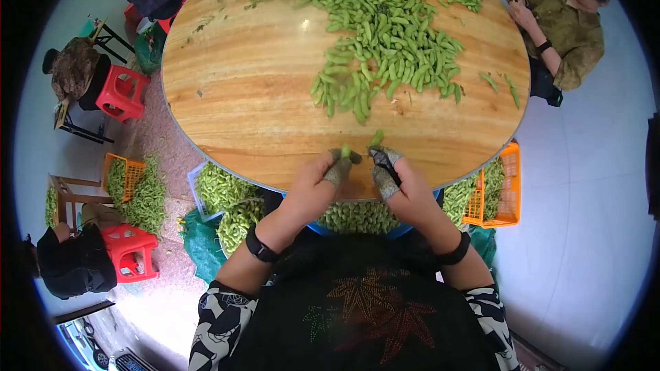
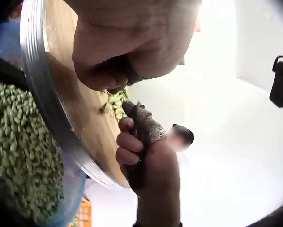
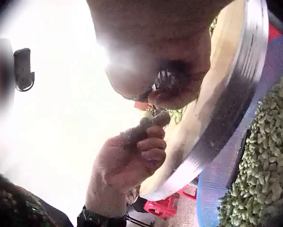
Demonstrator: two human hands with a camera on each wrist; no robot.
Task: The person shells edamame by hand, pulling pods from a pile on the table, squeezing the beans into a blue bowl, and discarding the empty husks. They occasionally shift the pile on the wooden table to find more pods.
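Both hands are at the near edge of a round wooden table (image 1: 240,89), with grey covers on their thumbs and some fingers. My left hand (image 1: 311,184) pinches a green soybean pod (image 1: 346,152) between thumb and finger. Close beside it, my right hand (image 1: 407,189) holds another soybean pod (image 1: 377,138) at its fingertips, with something black along the finger. In the wrist views the curled fingers hide most of what is gripped. Ahead of the hands lies a large heap of soybean pods (image 1: 385,48). Under the table edge sit shelled green beans (image 2: 23,146) in a blue basin (image 2: 74,194).
Orange crates (image 1: 510,185) of pods stand below the table on both sides. A green sack (image 1: 204,244) lies at the lower left. Red stools (image 1: 124,93) with seated people are on the left; another person (image 1: 567,38) sits at the right.
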